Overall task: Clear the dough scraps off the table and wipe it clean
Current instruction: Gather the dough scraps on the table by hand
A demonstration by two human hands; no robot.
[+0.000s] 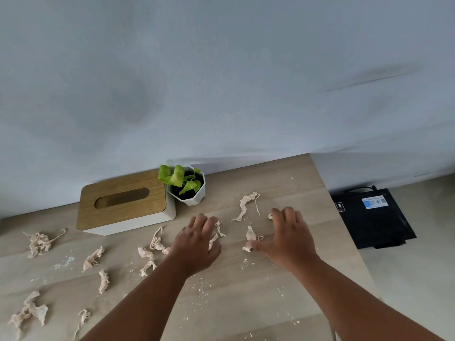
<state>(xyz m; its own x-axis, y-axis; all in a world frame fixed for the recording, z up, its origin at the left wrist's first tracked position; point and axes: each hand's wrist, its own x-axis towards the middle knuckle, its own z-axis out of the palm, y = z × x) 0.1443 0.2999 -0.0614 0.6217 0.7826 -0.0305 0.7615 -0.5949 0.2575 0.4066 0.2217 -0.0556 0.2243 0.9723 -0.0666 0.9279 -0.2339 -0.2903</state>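
Pale pink dough scraps lie scattered over the light wooden table [246, 303]. A long twisted scrap [247, 205] lies at the back, between and beyond my hands. A small scrap [250, 234] sits between them. My left hand [198, 239] lies palm down over scraps near the table's middle, fingers spread and slightly bent. My right hand [288, 236] lies palm down to the right, its thumb touching a little scrap [247, 249]. More scraps lie to the left, such as a tangled clump [39, 243]. Crumbs and flour dust [199, 289] speckle the wood.
A tissue box [123, 205] with a wooden lid stands at the back left, empty slot on top. A small green plant in a white pot [188, 187] stands beside it. The table's right edge runs close to my right arm. A black bag [371, 217] lies on the floor.
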